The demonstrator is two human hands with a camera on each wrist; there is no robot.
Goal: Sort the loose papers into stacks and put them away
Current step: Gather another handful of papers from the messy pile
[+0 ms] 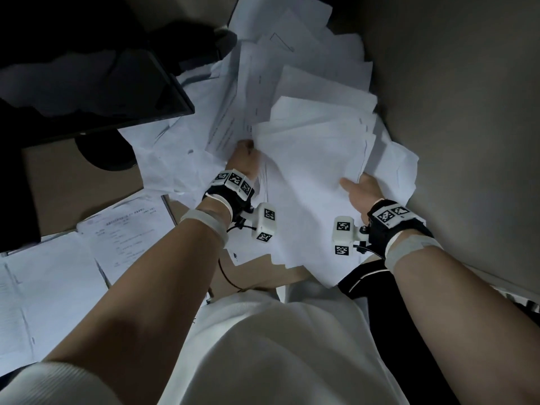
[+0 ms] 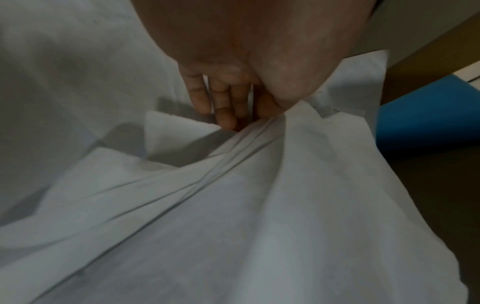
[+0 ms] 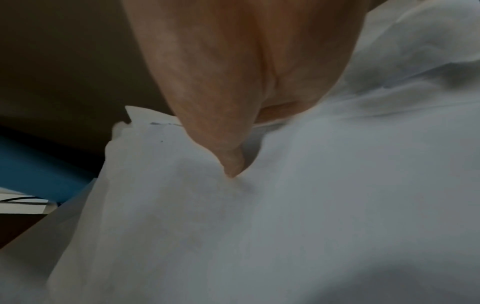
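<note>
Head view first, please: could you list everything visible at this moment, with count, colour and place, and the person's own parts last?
Bundle of papers: one fanned sheaf, white, centre of desk, held at both sides.
Loose papers: many, white, spread behind and around the bundle.
Printed sheets: several, white with dark text, near left.
Monitor: one, black, upper left, with its round base below it.
Desk: one, brown, bare patch at left.
Partition: one, grey, right side.
Blue object: one, beside the desk edge; what it is cannot be told.
Left hand: grips the bundle's left edge.
Right hand: pinches the bundle's right edge, thumb on top.
Wrist cameras: two, white with black markers.
</note>
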